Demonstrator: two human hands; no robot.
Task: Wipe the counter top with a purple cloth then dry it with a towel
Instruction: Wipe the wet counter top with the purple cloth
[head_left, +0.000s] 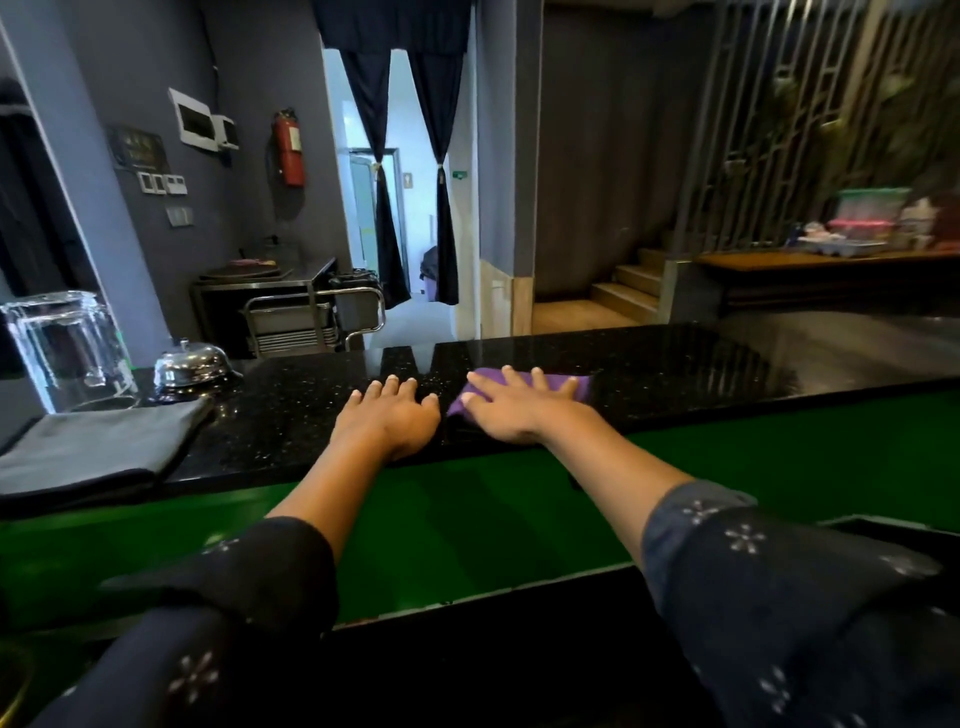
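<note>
Now, at the left of the frame, a folded grey towel (98, 449) lies on the black desk (675, 364). Near the centre, the left hand (387, 413) rests flat, fingers spread. Just beside it, the right hand (519, 408) presses the purple cloth (576, 385) down, fingers spread.

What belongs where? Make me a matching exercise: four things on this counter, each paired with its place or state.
Things:
1. purple cloth
2. grey towel
3. service bell
4. left hand

Places or states:
A. folded at the counter's left end
B. flat on bare black counter
C. under the right hand
D. between the glass jug and the cloth

Pairs: 1-C, 2-A, 3-D, 4-B
</note>
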